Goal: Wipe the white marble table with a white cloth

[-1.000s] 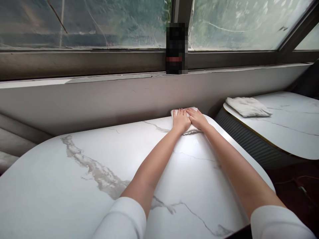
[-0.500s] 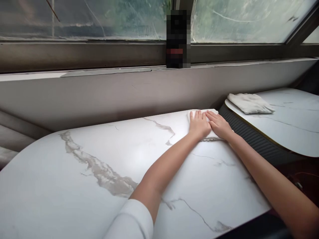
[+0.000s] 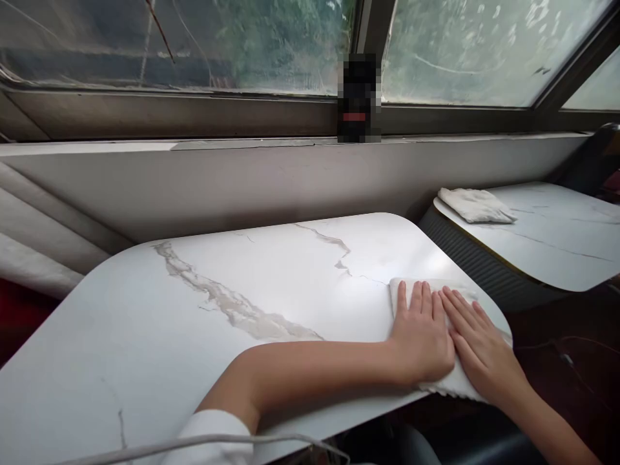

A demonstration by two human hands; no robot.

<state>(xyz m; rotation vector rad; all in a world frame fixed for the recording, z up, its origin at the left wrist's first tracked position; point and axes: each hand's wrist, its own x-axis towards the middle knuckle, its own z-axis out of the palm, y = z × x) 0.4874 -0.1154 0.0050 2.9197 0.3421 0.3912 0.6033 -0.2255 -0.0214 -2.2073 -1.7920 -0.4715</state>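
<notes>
A folded white cloth [image 3: 402, 289] lies flat on the white marbled tabletop [image 3: 290, 284], close to its right-hand end. My left hand [image 3: 421, 339] rests flat on the cloth, fingers stretched out. Beside it, touching at the edge, my right hand [image 3: 484, 352] also presses down flat with straight fingers. Neither hand is closed around the cloth. Its ruffled lower edge reaches the table's near right edge, and both palms cover much of its middle.
A second marbled table [image 3: 557, 226] stands to the right across a gap, with another folded white cloth [image 3: 477, 205] at its corner. A pixelated dark object [image 3: 359, 100] is on the window ledge. A grey cable-like strip [image 3: 194, 444] crosses the bottom left.
Both hands and the cloth under them have slid from the far right corner toward me, along the table's right end. My left elbow is now more bent. The view has shifted slightly.
</notes>
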